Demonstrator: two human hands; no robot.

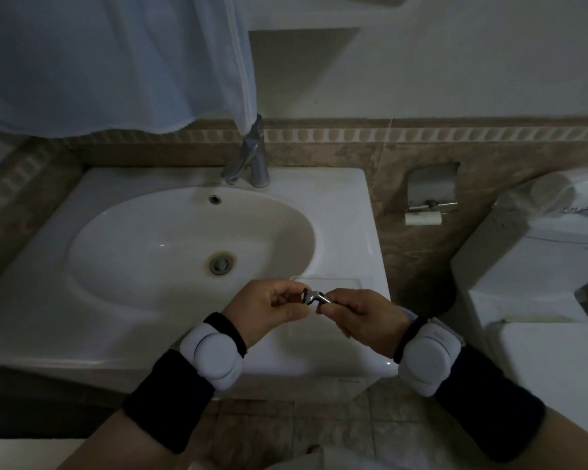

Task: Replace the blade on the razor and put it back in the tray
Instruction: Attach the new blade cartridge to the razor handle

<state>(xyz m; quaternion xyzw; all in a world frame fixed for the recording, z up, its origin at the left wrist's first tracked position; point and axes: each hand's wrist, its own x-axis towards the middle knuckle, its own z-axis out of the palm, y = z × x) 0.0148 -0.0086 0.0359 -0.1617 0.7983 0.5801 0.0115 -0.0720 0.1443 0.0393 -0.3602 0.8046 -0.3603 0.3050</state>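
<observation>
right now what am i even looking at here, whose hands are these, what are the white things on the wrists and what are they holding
This is a single picture from a camera worn on a person's head, looking forward and down, so the hands are the wearer's own. There is no robot. The white pods strapped over dark bands on each wrist look like sensors, though I cannot tell what they record. The right hand grips a metal razor by its handle, and the left hand pinches at the razor's head, where the blade sits. They work above the front right corner of a white sink. Just behind the hands a clear tray lies on the sink's edge. A tap stands at the back, and a towel hangs above.
</observation>
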